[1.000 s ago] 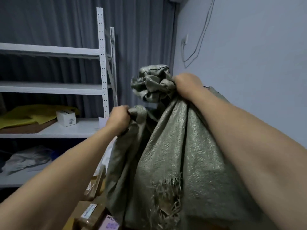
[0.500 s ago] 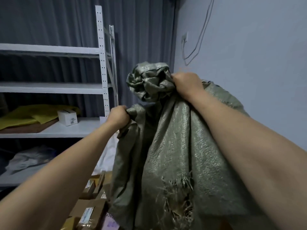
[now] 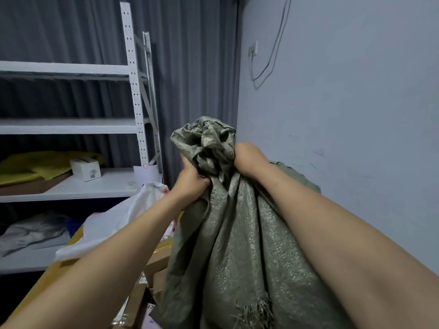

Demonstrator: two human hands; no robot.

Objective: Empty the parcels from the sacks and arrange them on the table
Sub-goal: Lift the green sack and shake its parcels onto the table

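Observation:
A grey-green woven sack point(image 3: 237, 245) hangs in front of me, held up by its bunched end. My left hand point(image 3: 190, 178) grips the crumpled cloth on the left of the bunch and my right hand point(image 3: 247, 157) grips it on the right, the two close together. A frayed hole point(image 3: 256, 309) shows low on the sack. Under it lie several brown cardboard parcels point(image 3: 152, 276) on the yellow table point(image 3: 59, 269). Most of the parcels are hidden by my arms and the sack.
A white sack point(image 3: 114, 222) lies on the table's far side. Behind stands a white metal shelf rack point(image 3: 133, 91) with a small white box point(image 3: 86, 169) and yellow bags point(image 3: 35, 165). A grey wall is close on the right, dark curtains behind.
My left hand has moved right and up along the sack, and now grips the bunch right beside my right hand. The view has tilted down, and the white sack and more of the table show.

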